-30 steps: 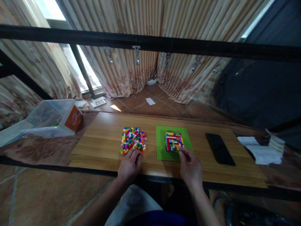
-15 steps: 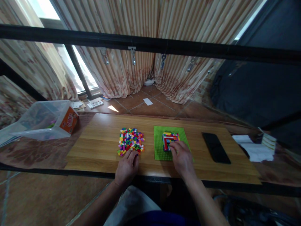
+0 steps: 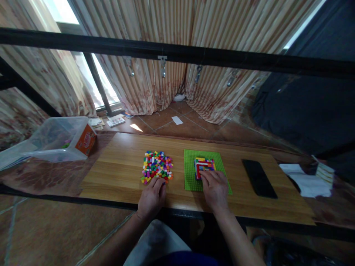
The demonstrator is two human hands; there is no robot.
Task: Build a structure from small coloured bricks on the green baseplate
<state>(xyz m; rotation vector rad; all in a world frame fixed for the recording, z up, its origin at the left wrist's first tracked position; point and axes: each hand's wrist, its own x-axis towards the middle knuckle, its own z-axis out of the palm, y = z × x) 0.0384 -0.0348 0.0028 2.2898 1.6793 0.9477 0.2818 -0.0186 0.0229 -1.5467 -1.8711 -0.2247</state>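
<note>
A small model of stacked toy building bricks [image 3: 203, 165], with red, white and blue rows on top, stands on a green studded baseplate [image 3: 190, 181]. My right hand [image 3: 216, 189] is over its near right side, fingers bent together and gripping its top; the fingers hide part of it. To the left is a loose heap of multicoloured toy building bricks [image 3: 157, 164]. At the heap's near edge rests my left hand [image 3: 152, 196], its fingers pinched together, with a dark blue brick [image 3: 163, 183] showing at the fingertips.
A black phone-like slab [image 3: 258, 178] lies on the wooden table [image 3: 111, 166] at right. Left of the table stands a clear plastic bin [image 3: 59, 138] with an orange label. White papers [image 3: 310, 181] lie at far right. A dark metal bar [image 3: 177, 53] crosses above.
My right hand's fingers have lowered and flattened onto the brick model. My left hand keeps its place by the heap. The whole view has shifted slightly.
</note>
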